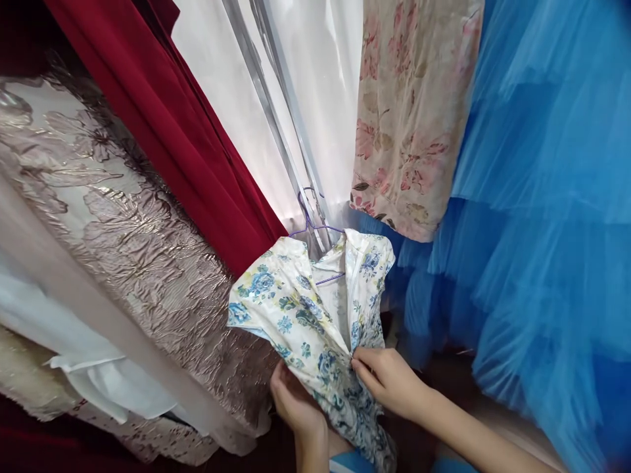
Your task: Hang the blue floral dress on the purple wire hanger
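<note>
A white dress with blue flowers [305, 315] hangs on a thin purple hanger [309, 223], its opening spread in a V with a zipper [351, 302] along the right edge. At the bottom of that V, the thumb and forefinger of my right hand [387, 381] pinch the zipper; the pull itself is hidden by the fingertips. My left hand [298, 401] is closed on the left side of the dress below the sleeve, with part of its fingers behind the fabric. Lower down, the dress hangs between my forearms.
Grey metal poles [276, 105] stand behind the hanger, before a white cloth [211, 59]. Left hang a dark red garment [162, 138] and a metallic floral brocade [133, 230]. Right are a beige garment with pink flowers [409, 131] and a blue tulle dress [537, 197].
</note>
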Motion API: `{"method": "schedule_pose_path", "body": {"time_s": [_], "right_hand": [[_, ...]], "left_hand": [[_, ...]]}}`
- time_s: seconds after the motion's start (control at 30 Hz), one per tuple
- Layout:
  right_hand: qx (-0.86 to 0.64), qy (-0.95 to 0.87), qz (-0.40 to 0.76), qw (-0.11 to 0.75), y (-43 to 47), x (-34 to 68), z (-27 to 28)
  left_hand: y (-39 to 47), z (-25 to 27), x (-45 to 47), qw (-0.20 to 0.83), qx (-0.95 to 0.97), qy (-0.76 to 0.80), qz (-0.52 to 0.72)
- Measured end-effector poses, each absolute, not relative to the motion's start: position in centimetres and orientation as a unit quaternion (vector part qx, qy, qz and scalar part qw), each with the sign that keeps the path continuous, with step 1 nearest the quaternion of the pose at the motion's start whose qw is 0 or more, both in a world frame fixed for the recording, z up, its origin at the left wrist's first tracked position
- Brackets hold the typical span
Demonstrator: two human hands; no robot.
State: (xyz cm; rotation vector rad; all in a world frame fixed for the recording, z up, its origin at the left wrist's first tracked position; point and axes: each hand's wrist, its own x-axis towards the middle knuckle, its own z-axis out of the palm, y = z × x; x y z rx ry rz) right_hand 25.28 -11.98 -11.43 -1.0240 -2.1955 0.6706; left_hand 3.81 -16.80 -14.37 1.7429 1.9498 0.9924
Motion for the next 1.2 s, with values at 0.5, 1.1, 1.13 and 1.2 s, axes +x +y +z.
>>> {"method": "schedule_pose_path", "body": {"time_s": [0.5,1.1,1.13,1.2], "right_hand": [[-0.412,-0.862,0.113,0.274,-6.8,25.1,-5.4],[-0.482,-0.752,0.110,0.436,0.5,22.0,3.1],[-0.476,-0.750,0.116,0.444,0.6,21.9,3.1],[-0.463,-0.747,0.127,0.460,0.6,21.8,3.2]], "left_hand": [[-15.9,-15.3,9.1,0.127,0.662,0.577,0.460],[-15.1,-12.2,9.9,0.055,0.826,0.534,0.170],[-15.0,-11.9,10.1,0.039,0.834,0.533,0.139],[-14.6,-11.4,10.4,0.012,0.842,0.533,0.082]]}}
